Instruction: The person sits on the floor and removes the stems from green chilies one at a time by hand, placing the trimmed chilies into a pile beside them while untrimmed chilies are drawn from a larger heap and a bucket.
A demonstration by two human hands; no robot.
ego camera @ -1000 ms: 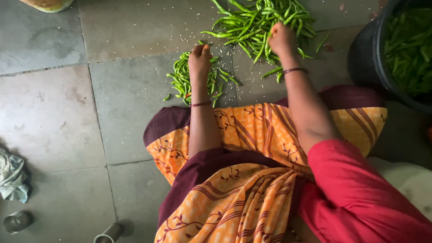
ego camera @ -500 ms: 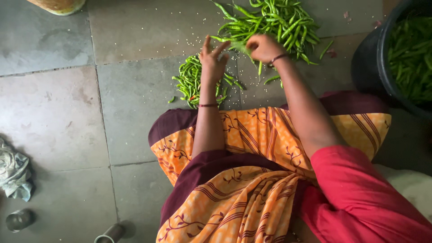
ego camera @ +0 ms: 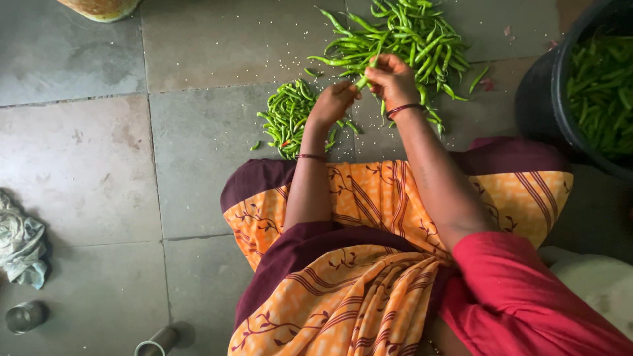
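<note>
While seated: both hands meet at upper centre.
Right hand: pinching one slender green chilli.
Left hand: grasping the chilli's lower end.
Nearby: small heap of green chillies.

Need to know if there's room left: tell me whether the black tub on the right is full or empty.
Holding plenty, not empty: the black tub shows green chillies across its visible inside. Its far side is out of frame, so exact fill cannot be told.

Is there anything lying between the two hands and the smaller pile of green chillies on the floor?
Nothing visible. The left hand and the right hand meet on one chilli above bare stone floor. The smaller pile lies right beside the left hand, with only scattered seeds around.
</note>
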